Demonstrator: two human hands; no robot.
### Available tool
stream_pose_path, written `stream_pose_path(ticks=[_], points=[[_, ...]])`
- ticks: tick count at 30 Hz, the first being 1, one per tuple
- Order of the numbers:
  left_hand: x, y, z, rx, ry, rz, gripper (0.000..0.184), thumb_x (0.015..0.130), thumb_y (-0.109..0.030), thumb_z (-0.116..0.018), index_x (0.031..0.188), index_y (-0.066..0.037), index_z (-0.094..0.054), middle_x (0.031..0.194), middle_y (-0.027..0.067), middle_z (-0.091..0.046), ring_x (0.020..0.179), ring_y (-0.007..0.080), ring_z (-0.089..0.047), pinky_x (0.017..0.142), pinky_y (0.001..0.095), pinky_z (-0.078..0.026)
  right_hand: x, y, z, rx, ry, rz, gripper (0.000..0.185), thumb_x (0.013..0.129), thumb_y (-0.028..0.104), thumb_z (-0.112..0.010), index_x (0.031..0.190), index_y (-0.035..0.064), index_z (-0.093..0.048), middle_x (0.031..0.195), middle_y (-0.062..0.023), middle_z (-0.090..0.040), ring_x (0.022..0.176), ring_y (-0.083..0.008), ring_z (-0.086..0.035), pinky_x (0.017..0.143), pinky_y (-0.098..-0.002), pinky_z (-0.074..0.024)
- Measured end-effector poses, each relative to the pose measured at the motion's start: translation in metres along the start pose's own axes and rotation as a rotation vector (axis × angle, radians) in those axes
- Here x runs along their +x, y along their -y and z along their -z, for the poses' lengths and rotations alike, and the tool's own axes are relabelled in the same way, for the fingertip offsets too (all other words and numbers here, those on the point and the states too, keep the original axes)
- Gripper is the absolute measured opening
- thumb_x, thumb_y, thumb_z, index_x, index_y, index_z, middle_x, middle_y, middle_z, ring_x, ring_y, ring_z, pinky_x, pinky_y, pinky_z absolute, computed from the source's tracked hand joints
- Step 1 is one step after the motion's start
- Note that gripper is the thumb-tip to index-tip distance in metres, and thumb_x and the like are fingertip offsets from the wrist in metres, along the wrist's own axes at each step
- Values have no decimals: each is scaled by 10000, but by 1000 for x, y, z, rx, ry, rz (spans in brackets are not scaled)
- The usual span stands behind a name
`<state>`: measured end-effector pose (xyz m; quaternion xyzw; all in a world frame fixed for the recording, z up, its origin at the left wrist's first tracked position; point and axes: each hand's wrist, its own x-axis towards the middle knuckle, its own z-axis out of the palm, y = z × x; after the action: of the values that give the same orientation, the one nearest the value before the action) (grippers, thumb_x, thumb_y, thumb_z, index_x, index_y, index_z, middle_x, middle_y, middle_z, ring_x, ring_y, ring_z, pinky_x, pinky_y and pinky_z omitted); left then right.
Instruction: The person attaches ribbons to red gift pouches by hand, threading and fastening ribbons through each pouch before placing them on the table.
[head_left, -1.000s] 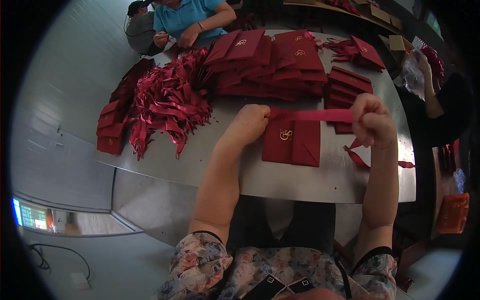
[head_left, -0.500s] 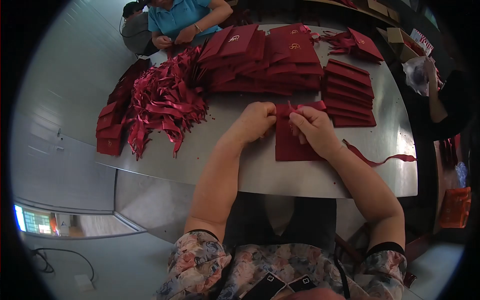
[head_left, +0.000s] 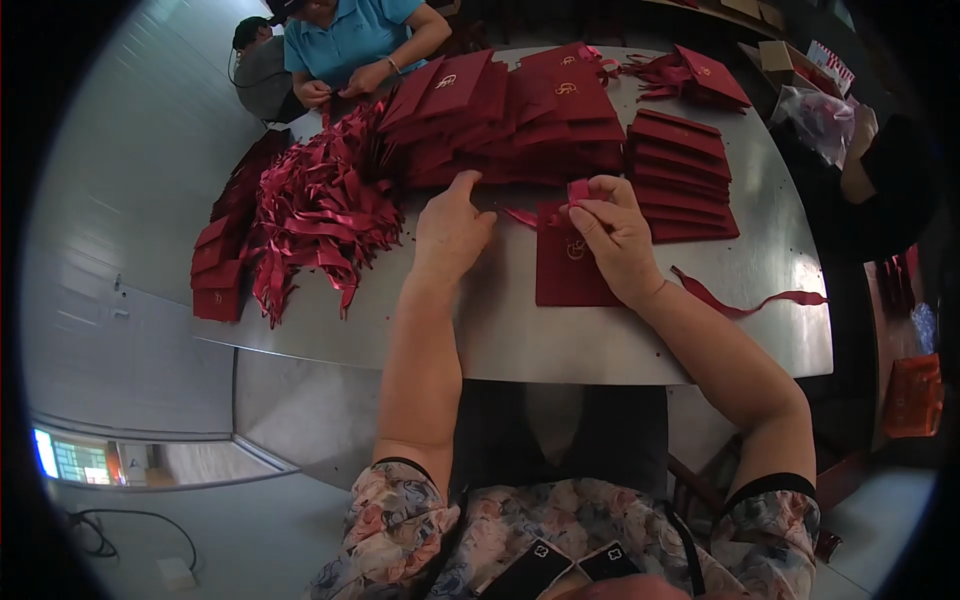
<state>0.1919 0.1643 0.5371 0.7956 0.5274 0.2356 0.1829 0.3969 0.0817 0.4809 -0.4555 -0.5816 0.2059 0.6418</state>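
A flat dark red gift bag [head_left: 560,285] with a gold logo lies on the metal table in front of me. At its top edge my right hand [head_left: 618,242] pinches a looped red ribbon [head_left: 579,190] between thumb and fingers. A ribbon end pokes out left of the bag's upper corner. My left hand [head_left: 452,230] is off the bag, to its left, with index finger and thumb apart and nothing visible in it. One loose red ribbon [head_left: 745,308] lies on the table near my right forearm.
Past my hands are a heap of red ribbons [head_left: 325,215], a large pile of red bags [head_left: 470,120] and an overlapping row of bags [head_left: 680,175]. Opposite sits a person in a blue shirt [head_left: 350,45]. Another person's arm [head_left: 858,165] is beside a plastic bag [head_left: 815,120] at right.
My left hand has come away from the bag, moving left and opening. The right hand still pinches the ribbon, now raised as a loop. The view has shifted slightly.
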Motion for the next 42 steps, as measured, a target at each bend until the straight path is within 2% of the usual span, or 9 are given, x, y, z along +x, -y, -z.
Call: stream_pose_path(ticks=[5,7,11,13,17,25,26,28,42], points=[[-35,-11,-13,-106,197,136,200,852,-187,-671,841,13,-686,816,187,-689,779,335,-661,725,395,-501,0,18,2,-46,-40,-37,130,887,105,-710,959,-3,-714,1149,-61,-484,834,-116,-595,634,-246,-530],[-48,-25,-16,-344,381,212,177,858,-156,-686,821,17,-682,758,58,-662,660,141,-613,603,297,-481,-1,19,-1,-22,-50,-45,118,867,88,-726,948,4,-717,1137,-65,-487,817,-124,-596,632,-256,-524],[-44,-24,-25,-548,241,85,116,836,-115,-711,816,-6,-674,756,24,-647,583,110,-554,527,260,-434,2,11,-1,-248,-134,194,112,799,43,-768,902,32,-725,1113,-69,-504,735,-143,-594,609,-263,-514],[-36,-27,-21,-809,333,371,73,825,-70,-716,862,-34,-664,713,-4,-605,570,73,-508,486,225,-372,8,28,7,-302,-195,254,122,775,42,-781,884,43,-725,1114,-67,-520,741,-152,-592,619,-267,-512],[-29,-23,-17,-1001,351,445,141,822,-38,-710,951,-53,-655,707,-22,-574,561,52,-469,474,206,-319,21,66,30,-395,-315,335,133,735,42,-801,841,57,-723,1126,-63,-565,763,-162,-589,642,-278,-508],[-10,-9,-23,-1014,439,462,244,794,41,-667,1021,-32,-615,792,10,-623,581,70,-501,472,218,-341,3,48,36,-777,252,716,110,756,75,-753,844,62,-689,1047,-70,-629,802,-249,-632,670,-337,-520],[-8,-11,-23,-1016,442,457,244,794,41,-667,1021,-32,-615,792,10,-623,581,70,-501,472,218,-341,-5,36,31,-783,250,717,110,756,75,-753,844,62,-689,1047,-70,-629,802,-249,-632,670,-337,-520],[-9,-15,-21,-1163,499,424,303,800,57,-650,1087,-29,-601,833,14,-629,547,51,-467,454,196,-321,-16,25,21,-489,260,264,107,778,77,-740,860,61,-673,955,-75,-637,815,-265,-647,675,-346,-524],[-20,-25,-4,-1376,726,446,323,863,43,-593,1174,-38,-553,808,-34,-583,473,8,-373,401,160,-263,-6,15,25,-194,296,63,152,827,32,-697,978,53,-685,932,-99,-666,819,-230,-659,711,-312,-523]])
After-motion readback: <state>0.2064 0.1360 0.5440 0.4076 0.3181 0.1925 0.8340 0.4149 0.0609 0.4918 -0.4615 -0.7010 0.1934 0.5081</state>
